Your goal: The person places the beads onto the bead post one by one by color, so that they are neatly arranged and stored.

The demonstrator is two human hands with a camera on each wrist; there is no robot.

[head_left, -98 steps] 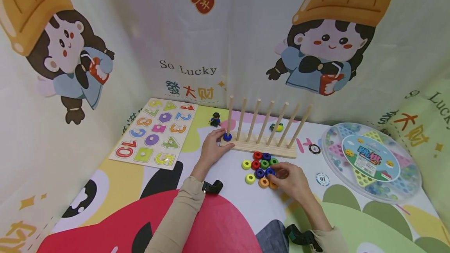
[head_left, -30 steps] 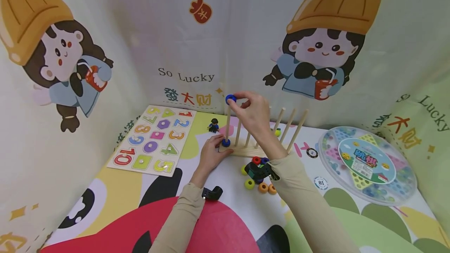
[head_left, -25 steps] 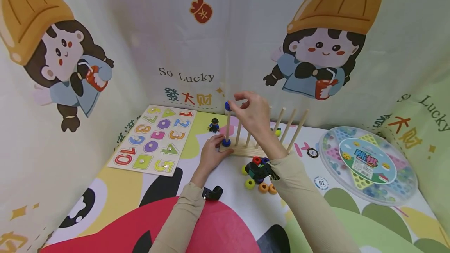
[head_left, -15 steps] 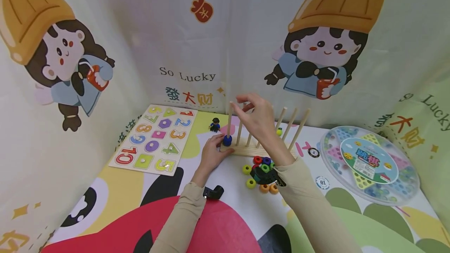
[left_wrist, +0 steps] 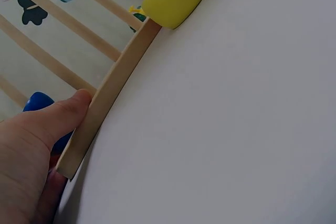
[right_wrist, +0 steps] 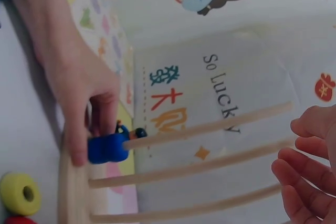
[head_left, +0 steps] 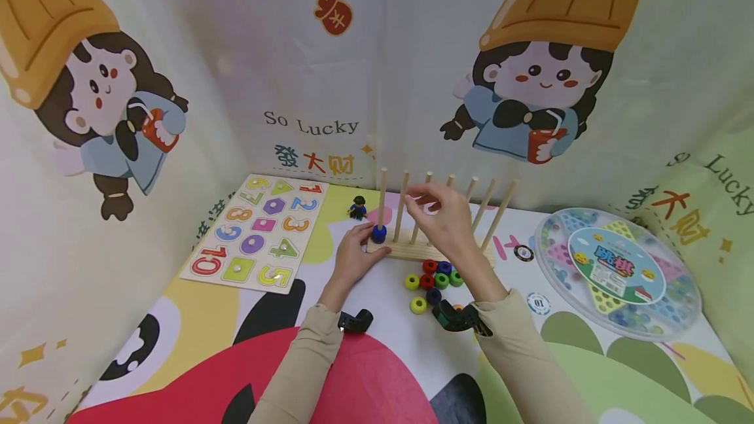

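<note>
A wooden peg stand (head_left: 412, 250) with several upright pegs stands on the table. My left hand (head_left: 353, 257) grips the left end of its base, the thumb (left_wrist: 73, 106) pressed on the front in the left wrist view. Two blue beads (head_left: 379, 234) sit stacked at the foot of the leftmost peg, beside the left fingers. My right hand (head_left: 442, 218) is raised over the stand, its fingers loosely bent and nothing between them. In the right wrist view its fingertips (right_wrist: 286, 153) are near the peg tops.
Loose red beads (head_left: 427, 281), yellow beads (head_left: 411, 281), green beads (head_left: 456, 278) and others lie before the stand. A number puzzle board (head_left: 253, 234) lies left, a small figurine (head_left: 357, 208) behind, poker chips (head_left: 523, 253) and a round Chinese checkers case (head_left: 618, 273) right.
The right hand took a blue bead from the pile, brought it to the leftmost peg's top and let go. The bead slid down onto the first; the hand moved right. The left hand stayed.
</note>
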